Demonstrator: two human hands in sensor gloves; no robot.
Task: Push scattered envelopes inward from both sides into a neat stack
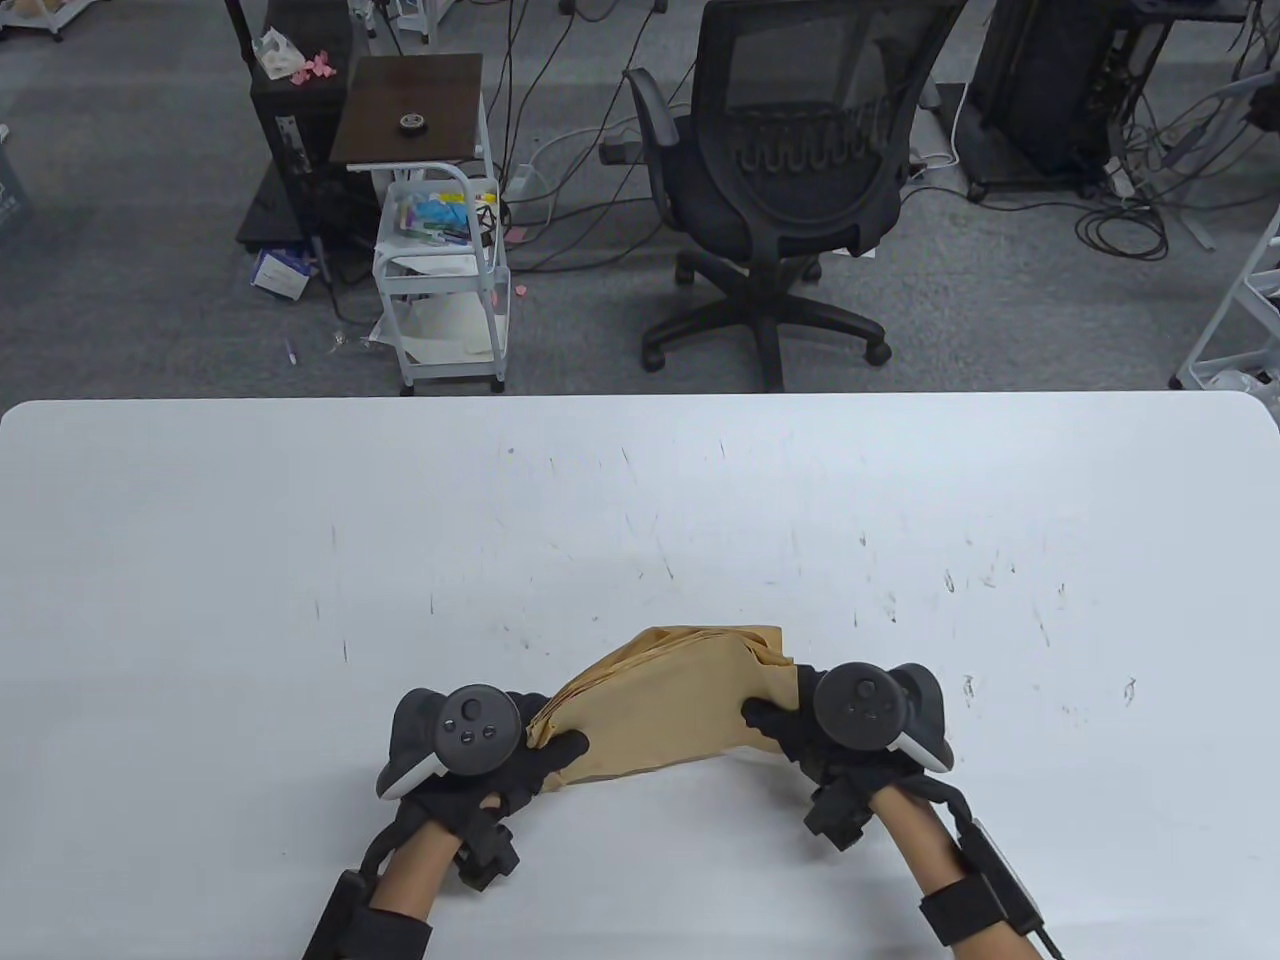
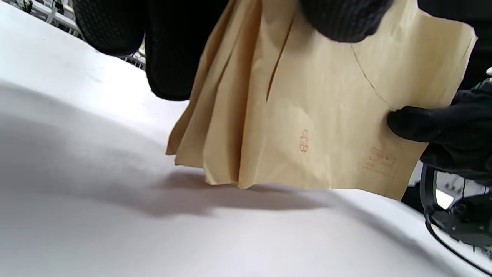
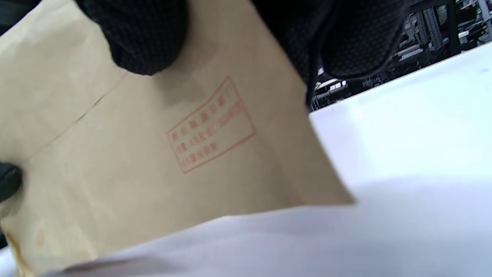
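Note:
A bunch of tan envelopes (image 1: 660, 705) stands tilted on its lower edge on the white table (image 1: 640, 520), near the front. My left hand (image 1: 540, 745) grips its left end, thumb on the near face. My right hand (image 1: 775, 720) grips its right end, thumb on the near face. In the left wrist view the envelopes (image 2: 307, 127) fan apart at their lower left corner, which touches the table. The right wrist view shows the near envelope (image 3: 153, 154) with a red stamped box, lower edge on the table, under my thumb (image 3: 142, 38).
A black office chair (image 1: 790, 190) and a white cart (image 1: 445, 270) stand on the floor beyond the table's far edge. The table top shows only small scuff marks around the envelopes.

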